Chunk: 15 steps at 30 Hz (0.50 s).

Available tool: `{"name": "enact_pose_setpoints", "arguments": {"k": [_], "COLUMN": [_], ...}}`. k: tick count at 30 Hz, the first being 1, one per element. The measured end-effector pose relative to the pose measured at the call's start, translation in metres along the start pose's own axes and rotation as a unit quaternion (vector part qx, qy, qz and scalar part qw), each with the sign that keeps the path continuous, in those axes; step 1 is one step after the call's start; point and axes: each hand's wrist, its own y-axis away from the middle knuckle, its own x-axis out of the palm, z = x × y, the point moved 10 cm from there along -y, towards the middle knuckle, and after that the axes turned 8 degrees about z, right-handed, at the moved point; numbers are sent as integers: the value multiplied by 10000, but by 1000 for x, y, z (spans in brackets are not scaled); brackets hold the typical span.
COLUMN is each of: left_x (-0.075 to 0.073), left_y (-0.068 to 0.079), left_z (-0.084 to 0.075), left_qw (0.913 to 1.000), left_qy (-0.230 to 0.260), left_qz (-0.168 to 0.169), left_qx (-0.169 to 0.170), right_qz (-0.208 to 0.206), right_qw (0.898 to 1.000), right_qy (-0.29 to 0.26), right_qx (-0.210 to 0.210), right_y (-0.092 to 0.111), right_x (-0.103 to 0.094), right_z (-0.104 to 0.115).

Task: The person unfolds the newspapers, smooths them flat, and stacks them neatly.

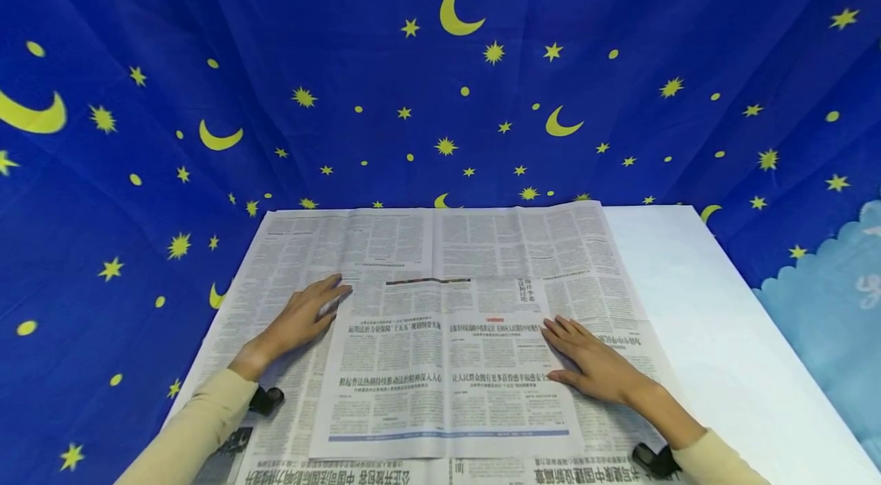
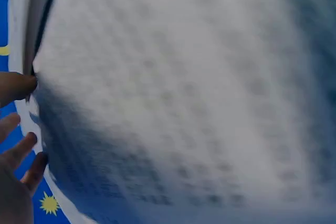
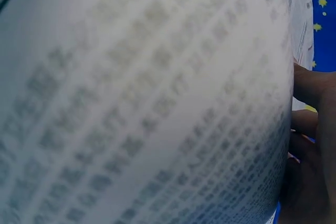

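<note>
A smaller newspaper sheet [image 1: 388,412], creased down its middle, lies flat over a wider spread newspaper [image 1: 495,240]. At its upper left edge my left hand [image 1: 303,317] rests with fairly straight fingers, the tips reaching that edge. On the opposite side my right hand [image 1: 588,362] lies palm down, its fingertips and thumb on the smaller sheet's right edge. The left wrist view shows blurred newsprint close up, with the left hand [image 2: 18,166] at the frame's left side. In the right wrist view, the right hand [image 3: 312,145] is dark and partly hidden behind newsprint.
A white tabletop [image 1: 723,332] shows to the right of the newspapers. Blue cloth [image 1: 385,72] with yellow stars and moons hangs behind and at both sides. Each wrist wears a small black device [image 1: 267,401].
</note>
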Motion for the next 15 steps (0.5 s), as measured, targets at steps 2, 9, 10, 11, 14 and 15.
{"name": "enact_pose_setpoints", "arguments": {"k": [2, 9, 10, 11, 14, 15], "left_x": [2, 8, 9, 9, 11, 12], "left_y": [2, 6, 6, 6, 7, 7], "left_z": [-3, -20, -21, -23, -27, -29], "left_qw": [9993, 9799, 9758, 9722, 9615, 9597], "left_qy": [-366, -1733, -1913, -2060, -2455, -2510], "left_qz": [-12, -80, -61, -35, 75, 112], "left_qx": [124, 987, 1063, 1116, 1229, 1260], "right_qz": [-11, -252, -321, -404, -668, -741], "right_qw": [10000, 9963, 9946, 9927, 9858, 9834], "right_qy": [49, 606, 718, 825, 1135, 1240], "right_qx": [-31, -559, -671, -783, -1038, -1102], "right_y": [0, -3, -4, -5, -9, -11], "right_x": [-1, -9, -10, -12, -15, -16], "right_z": [0, 3, 4, 5, 5, 5]}}
